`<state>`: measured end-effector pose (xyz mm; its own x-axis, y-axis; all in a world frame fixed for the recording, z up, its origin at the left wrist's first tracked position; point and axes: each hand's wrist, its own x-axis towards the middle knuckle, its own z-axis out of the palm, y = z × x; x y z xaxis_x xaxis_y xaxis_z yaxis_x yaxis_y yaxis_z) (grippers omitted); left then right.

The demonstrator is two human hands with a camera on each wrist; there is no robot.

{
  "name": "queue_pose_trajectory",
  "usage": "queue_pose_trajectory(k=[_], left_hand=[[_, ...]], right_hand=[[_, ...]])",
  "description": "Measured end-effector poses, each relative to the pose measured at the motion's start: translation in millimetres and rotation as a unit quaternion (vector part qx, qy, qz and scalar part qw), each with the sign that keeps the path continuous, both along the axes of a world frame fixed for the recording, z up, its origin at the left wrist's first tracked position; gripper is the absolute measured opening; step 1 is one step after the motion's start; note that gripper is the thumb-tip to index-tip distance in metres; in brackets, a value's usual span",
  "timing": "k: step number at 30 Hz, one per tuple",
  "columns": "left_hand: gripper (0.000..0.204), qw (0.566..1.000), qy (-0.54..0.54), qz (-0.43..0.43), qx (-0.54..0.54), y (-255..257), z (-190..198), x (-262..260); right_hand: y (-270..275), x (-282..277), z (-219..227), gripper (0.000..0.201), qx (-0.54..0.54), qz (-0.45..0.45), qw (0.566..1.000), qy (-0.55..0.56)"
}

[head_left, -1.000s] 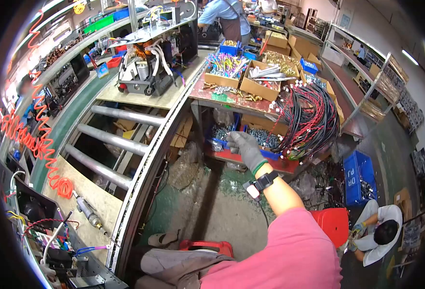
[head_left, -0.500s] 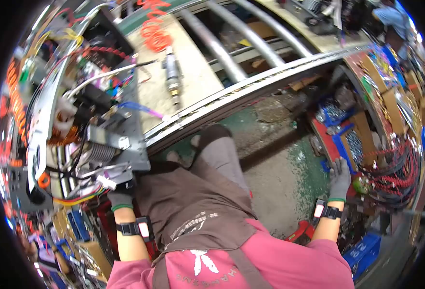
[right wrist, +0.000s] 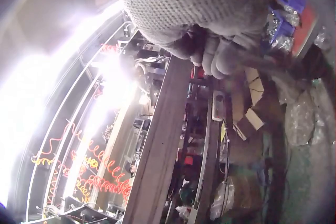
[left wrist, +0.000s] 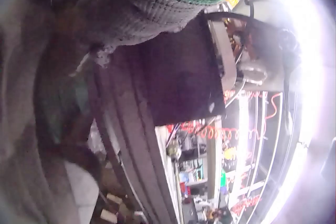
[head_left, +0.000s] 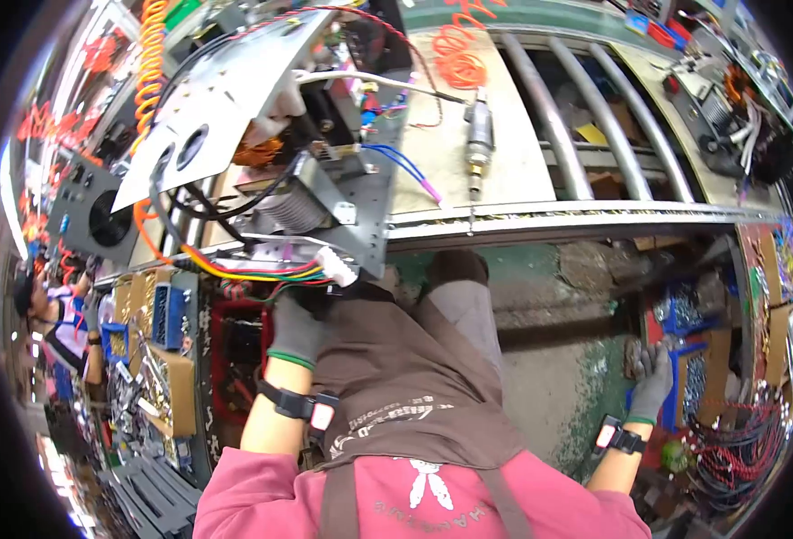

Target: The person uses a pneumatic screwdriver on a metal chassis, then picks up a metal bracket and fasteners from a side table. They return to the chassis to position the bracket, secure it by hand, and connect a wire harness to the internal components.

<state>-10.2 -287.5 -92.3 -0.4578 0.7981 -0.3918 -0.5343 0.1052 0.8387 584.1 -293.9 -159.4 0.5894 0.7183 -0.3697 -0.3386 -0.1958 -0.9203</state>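
My left hand (head_left: 297,328), in a grey knit glove with a green cuff, is at the near edge of an open metal chassis (head_left: 360,216) filled with wires and parts. Its fingers are hidden below the wire bundle with a white connector (head_left: 335,267). In the left wrist view only the back of the glove (left wrist: 142,11) shows. Over at the right, my gloved right hand (head_left: 653,382) is beside a blue bin of small screws (head_left: 691,386). The right wrist view shows its fingers (right wrist: 223,58) curled; I cannot tell whether they hold anything.
A power screwdriver (head_left: 479,144) lies on the board, its orange coiled hose behind. Steel rollers (head_left: 549,117) span the conveyor. Red-black cables (head_left: 742,449) hang off the right bench. Boxes of parts (head_left: 167,395) stand at the left. Another person (head_left: 59,328) works far left.
The head view has swung from the right-hand bench round to the chassis. My left hand came into view at the chassis. My right hand stays by the screw bins.
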Motion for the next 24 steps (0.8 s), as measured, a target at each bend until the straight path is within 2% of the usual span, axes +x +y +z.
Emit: queue_pose_trajectory(k=[1, 2, 3, 4, 5, 6, 7, 8, 9, 10, 11, 12, 13, 14, 15, 16, 17, 18, 19, 20, 21, 22, 24], left_hand=[[0.036, 0.985, -0.157, 0.071, -0.013, 6.8, 1.9, 17.2], [0.034, 0.988, -0.132, -0.044, -0.066, -1.2, -6.0, 18.8], [0.032, 0.974, -0.105, -0.162, -0.119, -4.5, 2.5, 31.3], [0.031, 0.968, -0.028, -0.200, -0.147, -4.7, 8.0, 52.8], [0.030, 0.954, 0.049, -0.237, -0.175, -1.0, 33.4, 88.6], [0.030, 0.954, 0.047, -0.239, -0.173, 0.6, 35.0, 103.6], [0.030, 0.925, 0.192, -0.317, -0.081, 7.8, 35.1, 113.6], [0.032, 0.862, 0.329, -0.385, 0.011, 10.2, 37.1, 122.0], [0.032, 0.859, 0.329, -0.391, 0.015, 17.5, 46.2, 129.5], [0.034, 0.768, 0.510, -0.366, 0.122, 30.4, 59.4, 136.7], [0.037, 0.638, 0.657, -0.323, 0.236, 44.6, 65.9, 146.1], [0.042, 0.626, 0.674, -0.292, 0.262, 60.1, 65.6, 154.5], [0.046, 0.587, 0.722, -0.258, 0.261, 74.5, 66.1, 162.4], [0.056, 0.573, 0.741, -0.251, 0.243, 87.6, 51.4, 165.7], [0.067, 0.563, 0.767, -0.189, 0.240, 100.3, 14.8, 164.7], [0.078, 0.558, 0.774, -0.205, 0.218, 107.1, 3.9, 163.0], [0.082, 0.568, 0.772, -0.220, 0.185, 111.6, -2.3, 156.5], [0.087, 0.542, 0.796, -0.239, 0.129, 111.9, -3.3, 153.7], [0.087, 0.476, 0.835, -0.218, 0.169, 115.9, -20.3, 144.4], [0.086, 0.474, 0.839, -0.218, 0.153, 117.8, -28.6, 141.0], [0.087, 0.457, 0.852, -0.182, 0.180, 121.1, -36.1, 133.7], [0.088, 0.459, 0.853, -0.165, 0.185, 123.1, -39.2, 128.8], [0.083, 0.435, 0.870, -0.138, 0.187, 129.9, -51.5, 122.4]], right_hand=[[-1.8, -0.1, -3.0, 0.050, 0.006, 0.008, 1.000, 0.005], [-5.4, 0.9, -5.6, 0.049, 0.006, 0.022, 1.000, -0.006], [-8.7, 1.1, -5.6, 0.047, 0.006, 0.033, 0.999, -0.020], [-12.7, 0.9, -3.8, 0.047, 0.008, 0.034, 0.999, -0.021], [-17.4, -0.6, -0.8, 0.046, -0.008, 0.022, 0.999, -0.030], [-23.0, -0.7, 1.6, 0.045, -0.025, 0.008, 0.999, -0.040], [-23.2, 1.5, 0.2, 0.045, -0.020, 0.003, 0.999, -0.041], [-28.4, 5.9, -2.2, 0.043, -0.021, -0.029, 0.999, -0.037], [-32.9, 5.3, -3.4, 0.042, -0.020, -0.063, 0.997, -0.032], [-37.0, 1.2, -4.2, 0.042, -0.019, -0.075, 0.996, -0.033], [-41.0, -4.6, 1.4, 0.040, -0.008, -0.079, 0.995, -0.053], [-47.2, -1.0, 11.0, 0.038, 0.007, -0.099, 0.992, -0.083], [-53.8, 7.7, 9.5, 0.035, 0.011, -0.089, 0.992, -0.086], [-62.9, 4.9, 16.3, 0.034, 0.015, -0.097, 0.988, -0.123], [-71.8, 3.9, 23.2, 0.033, 0.036, -0.135, 0.986, -0.090], [-78.6, 0.4, 34.5, 0.034, 0.004, -0.177, 0.978, -0.115], [-87.7, 6.7, 32.0, 0.031, 0.022, -0.215, 0.971, -0.099], [-98.1, 14.7, 33.3, 0.030, 0.046, -0.252, 0.965, -0.055], [-108.1, 27.9, 29.7, 0.029, 0.062, -0.279, 0.958, -0.034], [-111.1, 28.6, 47.8, 0.026, 0.056, -0.321, 0.945, -0.035], [-116.4, 39.8, 53.3, 0.025, 0.064, -0.345, 0.936, -0.031], [-116.9, 50.1, 56.4, 0.025, 0.071, -0.360, 0.930, -0.024], [-102.6, 57.3, 77.5, 0.025, 0.072, -0.378, 0.922, -0.036]])
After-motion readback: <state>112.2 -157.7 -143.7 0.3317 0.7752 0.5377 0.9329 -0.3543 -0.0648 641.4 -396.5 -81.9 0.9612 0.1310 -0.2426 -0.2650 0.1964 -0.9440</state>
